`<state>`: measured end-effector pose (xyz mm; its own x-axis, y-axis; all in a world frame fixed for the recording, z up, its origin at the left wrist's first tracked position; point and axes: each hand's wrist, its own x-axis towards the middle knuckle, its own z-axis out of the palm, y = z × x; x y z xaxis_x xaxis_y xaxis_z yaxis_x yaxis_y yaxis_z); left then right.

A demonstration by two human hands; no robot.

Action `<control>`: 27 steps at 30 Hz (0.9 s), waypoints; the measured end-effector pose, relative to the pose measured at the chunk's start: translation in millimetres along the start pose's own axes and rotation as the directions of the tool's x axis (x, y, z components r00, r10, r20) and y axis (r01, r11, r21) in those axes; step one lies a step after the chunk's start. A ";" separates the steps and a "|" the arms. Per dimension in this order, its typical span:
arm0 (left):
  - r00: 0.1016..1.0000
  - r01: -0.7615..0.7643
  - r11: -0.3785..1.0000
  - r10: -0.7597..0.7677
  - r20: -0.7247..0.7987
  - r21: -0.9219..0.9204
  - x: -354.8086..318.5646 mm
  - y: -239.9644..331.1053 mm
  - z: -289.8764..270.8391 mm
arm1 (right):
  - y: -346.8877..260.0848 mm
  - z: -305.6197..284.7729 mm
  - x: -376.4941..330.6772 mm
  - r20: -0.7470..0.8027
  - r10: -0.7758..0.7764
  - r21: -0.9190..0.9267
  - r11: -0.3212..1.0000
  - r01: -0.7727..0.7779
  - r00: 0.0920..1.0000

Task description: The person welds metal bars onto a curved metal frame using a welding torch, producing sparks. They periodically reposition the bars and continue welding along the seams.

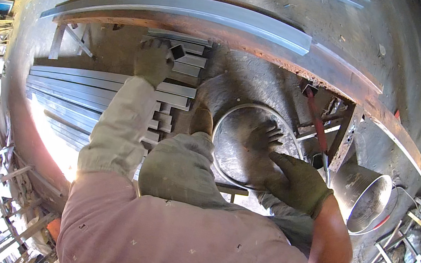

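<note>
My left hand [153, 61], in a worn olive glove, is stretched out ahead of me and rests on the end of a short square steel tube [178, 51]. Its fingers curl down over the near end of that tube, pressed together, so that the open hollow mouth of the tube shows just to the right of my knuckles. The tube lies on top of a stack of cut tube pieces [185, 64], and that stack sits at the far end of a bed of long grey steel bars [79, 91] laid side by side.

My right hand [297, 182], gloved the same way, lies flat with its fingers spread on a round metal disc [250, 143] with a bright raised rim. The disc lies low in front of me, just right of my knee [177, 165], and my hand's shadow falls across its dull centre.

Beyond both hands a long rusty beam [247, 41] crosses the view, with a pale grey steel channel [186, 9] lying along it. To the right of the disc, a red-handled tool [315, 120] leans against a small metal frame [343, 133], and near it a shiny steel bucket [368, 198] lies tipped with its mouth toward me.
</note>
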<state>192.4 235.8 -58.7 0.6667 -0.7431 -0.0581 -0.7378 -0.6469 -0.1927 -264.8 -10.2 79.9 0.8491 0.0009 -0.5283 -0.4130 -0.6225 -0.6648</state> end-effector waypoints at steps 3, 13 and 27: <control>0.970 0.122 0.861 -0.209 -0.125 -0.494 -55.8 7.9 -77.5 | -7.1 1.8 -13.9 -0.059 -0.062 -0.010 0.998 0.061 0.996; 0.991 -0.130 -0.114 -0.055 -0.124 -0.985 -149.4 83.4 -231.7 | -77.3 -2.1 -45.2 -0.644 -0.362 -0.274 0.932 0.239 0.674; 1.000 -0.029 -0.431 -0.009 -0.028 -0.902 -131.5 104.5 -237.8 | -35.7 -0.7 -110.8 -0.786 -0.283 -0.414 0.901 -0.129 0.549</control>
<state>2.5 225.1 161.8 0.6704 -0.7414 -0.0288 0.2034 0.1463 0.9681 -344.0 11.4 162.5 0.8422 -0.4389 0.3132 -0.3450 -0.8850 -0.3125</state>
